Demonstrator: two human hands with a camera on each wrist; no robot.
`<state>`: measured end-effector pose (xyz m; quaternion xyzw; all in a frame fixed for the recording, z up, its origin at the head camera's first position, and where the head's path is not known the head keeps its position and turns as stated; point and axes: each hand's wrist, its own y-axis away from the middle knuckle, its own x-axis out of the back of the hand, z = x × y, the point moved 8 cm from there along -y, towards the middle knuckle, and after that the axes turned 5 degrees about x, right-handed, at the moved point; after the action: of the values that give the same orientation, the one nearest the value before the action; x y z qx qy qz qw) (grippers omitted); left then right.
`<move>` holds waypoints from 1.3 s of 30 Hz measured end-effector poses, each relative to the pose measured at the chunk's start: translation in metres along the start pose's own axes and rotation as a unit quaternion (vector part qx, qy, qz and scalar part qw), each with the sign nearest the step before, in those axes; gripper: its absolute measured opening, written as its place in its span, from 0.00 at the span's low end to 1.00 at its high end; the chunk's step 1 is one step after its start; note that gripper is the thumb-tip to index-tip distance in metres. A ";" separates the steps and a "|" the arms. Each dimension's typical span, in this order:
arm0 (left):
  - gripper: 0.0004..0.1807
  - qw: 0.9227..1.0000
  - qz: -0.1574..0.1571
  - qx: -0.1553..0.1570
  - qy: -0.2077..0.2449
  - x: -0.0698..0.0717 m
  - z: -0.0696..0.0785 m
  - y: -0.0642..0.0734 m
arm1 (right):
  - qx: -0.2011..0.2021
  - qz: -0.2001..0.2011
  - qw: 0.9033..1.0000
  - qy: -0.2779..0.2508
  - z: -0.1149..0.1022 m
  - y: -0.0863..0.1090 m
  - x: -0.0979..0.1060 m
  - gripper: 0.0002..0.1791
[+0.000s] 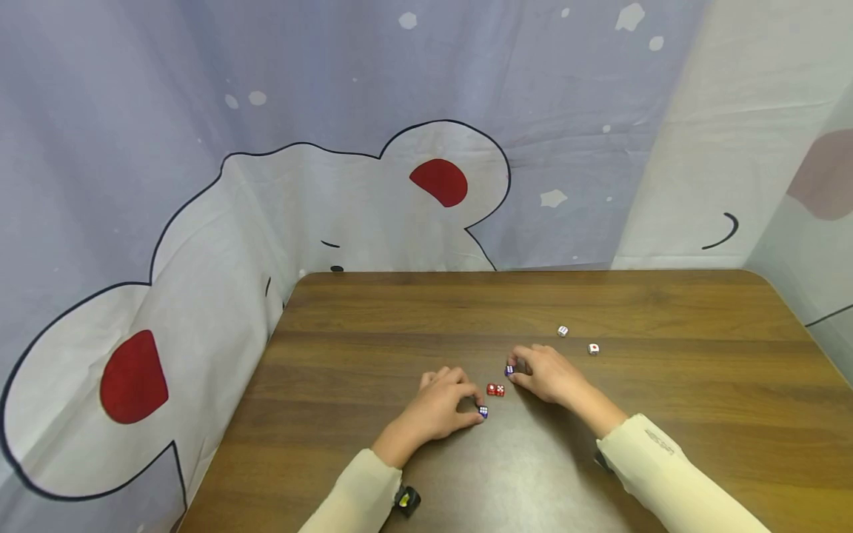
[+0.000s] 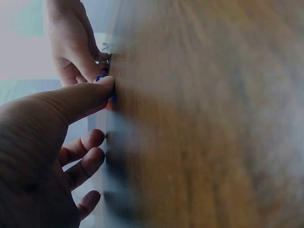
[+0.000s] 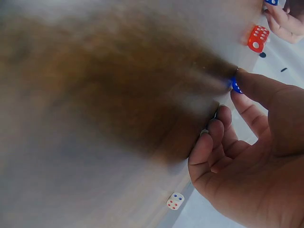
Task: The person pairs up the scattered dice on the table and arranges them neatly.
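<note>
On the wooden table, my left hand (image 1: 436, 406) pinches a blue die (image 1: 483, 411) between thumb and forefinger. Its other fingers are spread, their tips at the tabletop. Farther back and to the right, my right hand (image 1: 548, 372) pinches a second blue die (image 1: 509, 370); the right wrist view shows that blue die (image 3: 237, 86) between thumb and finger, low over the wood. Two red dice (image 1: 496, 389) sit side by side between the hands, touching neither. In the left wrist view the thumb mostly covers the blue die (image 2: 100, 78).
Two white dice, one (image 1: 563, 331) farther back and one (image 1: 594, 349) more to the right, lie beyond the right hand. The brown table (image 1: 373, 318) reaches back to a patterned curtain (image 1: 566, 133). A dark wrist camera (image 1: 407, 501) is at the left cuff.
</note>
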<state>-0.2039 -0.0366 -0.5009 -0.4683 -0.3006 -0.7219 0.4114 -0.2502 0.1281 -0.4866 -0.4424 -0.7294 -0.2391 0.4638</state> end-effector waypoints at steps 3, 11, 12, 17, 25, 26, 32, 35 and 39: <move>0.10 1.000 0.004 -0.002 -0.002 0.000 0.001 0.001 | 0.005 0.003 1.000 -0.001 -0.001 0.006 0.000 0.09; 0.10 1.000 0.011 -0.011 -0.005 0.000 0.004 0.002 | 0.016 0.004 1.000 0.005 -0.005 0.018 0.000 0.09; 0.10 1.000 0.011 -0.011 -0.005 0.000 0.004 0.002 | 0.016 0.003 1.000 0.005 -0.006 0.019 -0.001 0.09; 0.09 1.000 0.008 -0.012 -0.009 0.000 0.006 0.001 | 0.018 0.000 1.000 0.010 -0.010 0.025 -0.001 0.09; 0.09 1.000 0.006 -0.012 -0.011 0.000 0.008 0.001 | 0.018 -0.004 1.000 0.017 -0.015 0.037 -0.002 0.10; 0.09 1.000 0.007 -0.012 -0.012 0.000 0.009 0.001 | 0.018 -0.005 1.000 0.018 -0.016 0.038 -0.002 0.10; 0.09 1.000 0.009 -0.016 -0.020 0.001 0.010 0.003 | 0.012 -0.015 1.000 0.019 -0.019 0.042 -0.006 0.10; 0.09 1.000 0.008 -0.016 -0.019 0.001 0.011 0.003 | 0.006 -0.020 1.000 0.020 -0.019 0.044 -0.009 0.10; 0.09 1.000 0.005 -0.015 -0.020 0.000 0.012 0.004 | 0.009 -0.029 0.999 0.020 -0.025 0.046 -0.011 0.10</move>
<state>-0.1953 -0.0287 -0.4964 -0.4901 -0.2956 -0.7145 0.4024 -0.1965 0.1277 -0.4877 -0.4118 -0.7348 -0.2549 0.4749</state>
